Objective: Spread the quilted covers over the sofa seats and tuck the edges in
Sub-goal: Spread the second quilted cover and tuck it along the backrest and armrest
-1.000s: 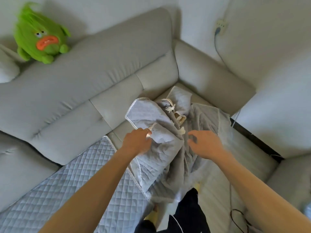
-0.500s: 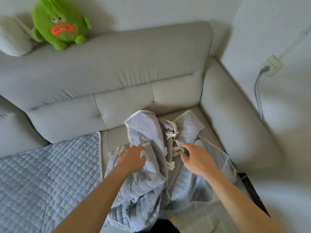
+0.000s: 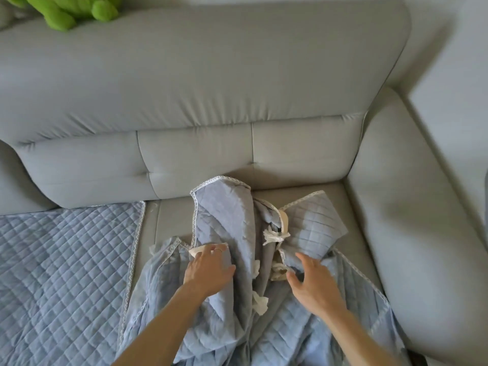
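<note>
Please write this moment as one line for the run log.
step: spreading second cover | left hand: on bunched cover | right hand: open over it | left cover: flat | seat: partly bare

Crumpled blue quilted cover (image 3: 224, 207) on sofa seat (image 3: 169, 215), flat cover (image 3: 66, 260) beside

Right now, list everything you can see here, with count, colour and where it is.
Sofa: one, light grey, fills the view, armrest at right.
Spread quilted cover: one, blue-grey, flat on the left seat.
Bunched quilted cover: one, blue-grey with white trim and ties, crumpled on the right seat.
Plush toy: one, green, on the backrest top, upper left, partly cut off.
Left hand: one, fingers on the bunched cover.
Right hand: one, open over the bunched cover.
</note>
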